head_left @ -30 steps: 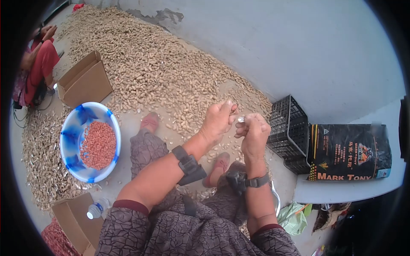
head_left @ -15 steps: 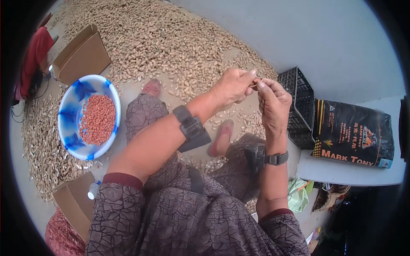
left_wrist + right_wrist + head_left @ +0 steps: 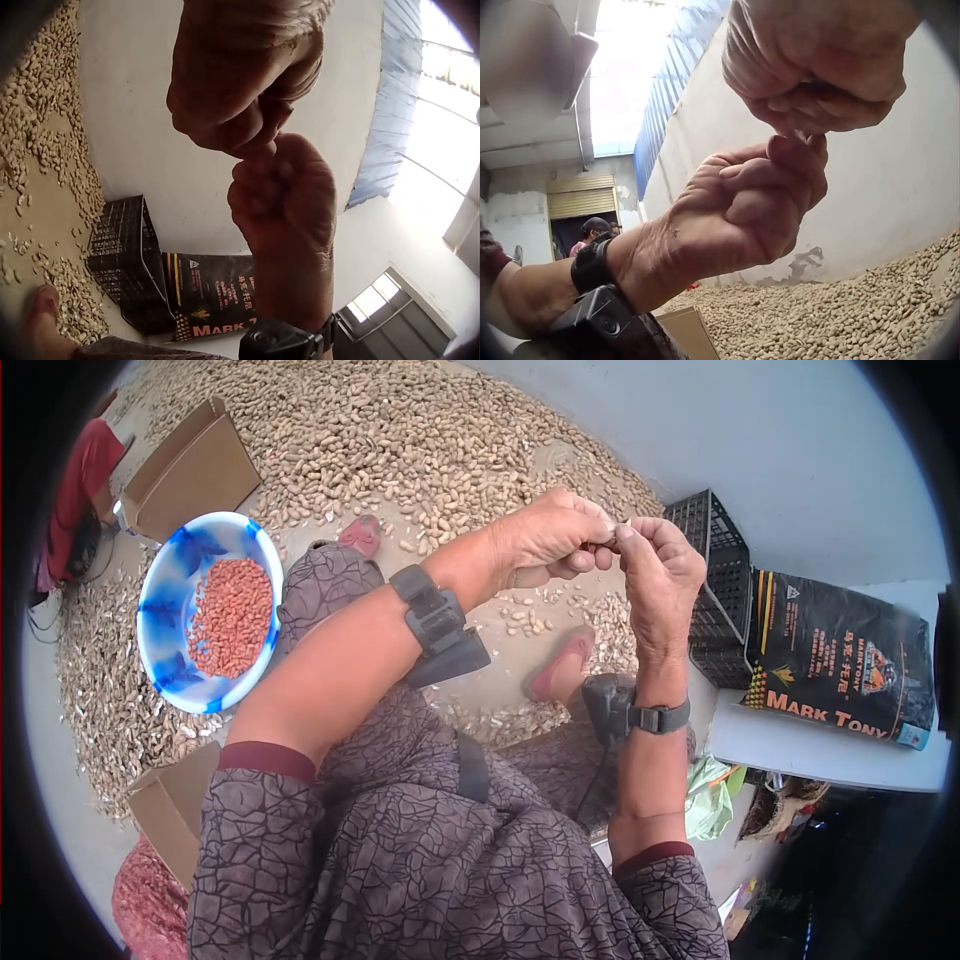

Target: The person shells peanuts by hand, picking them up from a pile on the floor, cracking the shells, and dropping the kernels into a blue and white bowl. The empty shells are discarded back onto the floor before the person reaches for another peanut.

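Above the floor, in front of the body, my left hand (image 3: 555, 535) and right hand (image 3: 662, 575) meet fingertip to fingertip. Both pinch one small peanut, which their fingers almost wholly hide. In the left wrist view, the left hand (image 3: 240, 82) is uppermost, its fingers curled against those of the right hand (image 3: 289, 217). From the right wrist, the left hand (image 3: 735, 217) shows with curled fingers and its thumb and forefinger at the pinch. To the left stands a blue-and-white basin (image 3: 160, 585) with reddish shelled peanut kernels (image 3: 235, 615) in it.
A wide heap of unshelled peanuts (image 3: 390, 450) runs along the wall. Empty shells (image 3: 110, 690) cover the floor at left. Cardboard boxes (image 3: 200, 475) stand near the basin. A black plastic crate (image 3: 715, 580) and black sack (image 3: 840, 660) are at right. Another person's red-clad leg (image 3: 90, 470) shows far left.
One second ago the hands were apart, the right holding a piece of shell. They have come together on a peanut and risen up and rightward in the head view, which has itself shifted.
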Motion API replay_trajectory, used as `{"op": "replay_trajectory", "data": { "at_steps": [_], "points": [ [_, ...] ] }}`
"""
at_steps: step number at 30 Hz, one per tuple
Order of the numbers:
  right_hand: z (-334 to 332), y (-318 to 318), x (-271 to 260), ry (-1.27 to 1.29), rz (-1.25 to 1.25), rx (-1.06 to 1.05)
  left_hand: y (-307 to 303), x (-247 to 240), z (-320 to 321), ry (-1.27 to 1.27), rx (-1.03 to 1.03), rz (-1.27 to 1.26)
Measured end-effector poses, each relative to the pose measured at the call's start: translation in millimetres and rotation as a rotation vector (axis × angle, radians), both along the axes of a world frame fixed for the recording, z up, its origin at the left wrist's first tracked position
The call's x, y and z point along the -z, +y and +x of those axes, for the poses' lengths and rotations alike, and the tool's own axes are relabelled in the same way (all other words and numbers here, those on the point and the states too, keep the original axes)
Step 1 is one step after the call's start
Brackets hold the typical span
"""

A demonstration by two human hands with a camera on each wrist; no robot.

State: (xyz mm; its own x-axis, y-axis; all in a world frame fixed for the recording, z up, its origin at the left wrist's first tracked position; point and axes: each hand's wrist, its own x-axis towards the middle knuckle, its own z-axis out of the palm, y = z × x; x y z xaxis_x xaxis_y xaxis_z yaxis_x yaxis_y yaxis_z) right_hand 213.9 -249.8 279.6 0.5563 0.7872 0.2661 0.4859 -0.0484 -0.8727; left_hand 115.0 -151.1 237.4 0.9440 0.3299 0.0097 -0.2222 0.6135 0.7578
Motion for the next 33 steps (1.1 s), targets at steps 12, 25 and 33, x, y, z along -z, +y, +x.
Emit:
{"op": "replay_trajectory", "data": {
  "at_steps": [12,25,33],
  "points": [
    [9,7,21,-0.032,-0.046,-0.189,5,10,1,0.191,-0.012,-0.174],
    [11,14,22,0.181,-0.006,-0.207,6,13,-2,0.224,0.007,-0.064],
    [24,10,23,0.022,-0.040,-0.372,8,12,4,0.412,0.078,0.085]
  ]
}}
